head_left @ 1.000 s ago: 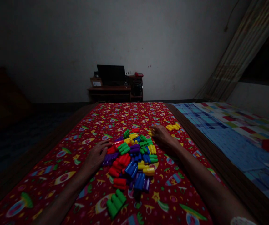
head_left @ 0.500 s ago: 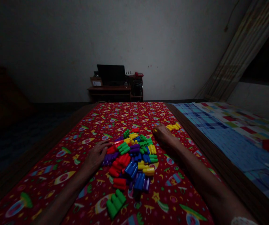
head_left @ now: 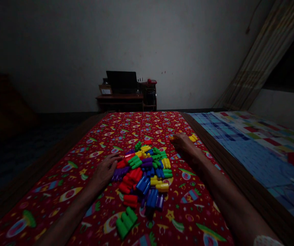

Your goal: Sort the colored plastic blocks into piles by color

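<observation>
A heap of plastic building blocks (head_left: 143,184) in red, blue, green, yellow and purple lies on the red patterned cloth. At its left edge rests my left hand (head_left: 106,169), open, fingers loosely stretched beside a red block (head_left: 122,163) and some purple blocks (head_left: 120,174). Beyond the heap, to the right, my right hand (head_left: 183,141) is closed on a yellow block (head_left: 172,138), of which only a bit shows past the fingers. Just right of that hand sits another yellow block (head_left: 193,138), partly hidden by it. One green block (head_left: 126,222) lies apart, nearest me.
The red cloth (head_left: 72,205) covers a long surface with brown edges. To the right is bedding (head_left: 226,143) in blue and checked colours. Against the far wall stands a small desk (head_left: 121,97) with a dark monitor (head_left: 121,81) and a red telephone (head_left: 151,81).
My right hand has moved a little right and away from me with the yellow block, and it now covers more of the yellow pieces there. My left hand stays in place.
</observation>
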`<act>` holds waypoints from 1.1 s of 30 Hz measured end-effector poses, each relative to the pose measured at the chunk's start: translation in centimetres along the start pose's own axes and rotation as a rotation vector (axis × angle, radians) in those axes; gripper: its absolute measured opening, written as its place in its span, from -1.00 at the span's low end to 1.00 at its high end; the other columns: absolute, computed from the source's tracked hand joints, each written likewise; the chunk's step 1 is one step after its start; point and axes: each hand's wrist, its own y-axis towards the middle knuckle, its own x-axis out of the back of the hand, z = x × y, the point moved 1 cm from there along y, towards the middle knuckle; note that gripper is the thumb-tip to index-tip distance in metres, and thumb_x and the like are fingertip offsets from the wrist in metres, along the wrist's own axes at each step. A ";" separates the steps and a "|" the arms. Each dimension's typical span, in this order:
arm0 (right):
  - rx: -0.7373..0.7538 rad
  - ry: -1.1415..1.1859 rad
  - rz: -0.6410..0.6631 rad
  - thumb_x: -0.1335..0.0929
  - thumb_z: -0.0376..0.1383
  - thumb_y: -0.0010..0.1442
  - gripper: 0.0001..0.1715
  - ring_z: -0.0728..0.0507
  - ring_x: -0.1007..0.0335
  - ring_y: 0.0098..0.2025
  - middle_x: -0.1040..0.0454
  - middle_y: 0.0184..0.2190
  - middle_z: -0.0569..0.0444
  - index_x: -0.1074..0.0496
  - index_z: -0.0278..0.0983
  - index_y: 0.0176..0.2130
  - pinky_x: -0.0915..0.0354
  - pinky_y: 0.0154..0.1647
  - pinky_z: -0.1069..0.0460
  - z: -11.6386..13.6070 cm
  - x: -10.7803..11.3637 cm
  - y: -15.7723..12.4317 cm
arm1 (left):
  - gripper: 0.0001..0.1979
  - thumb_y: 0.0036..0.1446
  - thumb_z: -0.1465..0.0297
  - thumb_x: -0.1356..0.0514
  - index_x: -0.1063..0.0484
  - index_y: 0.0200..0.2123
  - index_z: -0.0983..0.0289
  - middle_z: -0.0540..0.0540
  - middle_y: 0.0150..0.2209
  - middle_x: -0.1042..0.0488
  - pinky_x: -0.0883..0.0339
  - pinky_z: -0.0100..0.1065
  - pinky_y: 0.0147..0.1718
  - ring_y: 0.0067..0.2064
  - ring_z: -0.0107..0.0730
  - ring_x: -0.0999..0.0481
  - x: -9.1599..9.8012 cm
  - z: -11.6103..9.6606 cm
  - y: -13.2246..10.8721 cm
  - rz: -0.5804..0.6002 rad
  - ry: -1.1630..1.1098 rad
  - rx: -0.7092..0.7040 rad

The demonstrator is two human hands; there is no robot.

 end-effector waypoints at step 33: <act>0.394 0.497 0.047 -0.28 -0.42 0.18 -0.60 -0.16 -0.37 0.03 -0.47 -0.01 -0.14 -0.41 -0.35 0.02 -0.25 0.06 -0.06 11.3 -4.3 0.5 | -0.57 0.16 0.22 0.05 -0.55 -0.18 0.27 0.21 0.02 -0.48 -0.37 -0.12 0.02 0.02 -0.15 -0.48 0.0 -0.2 0.0 -0.001 0.001 0.000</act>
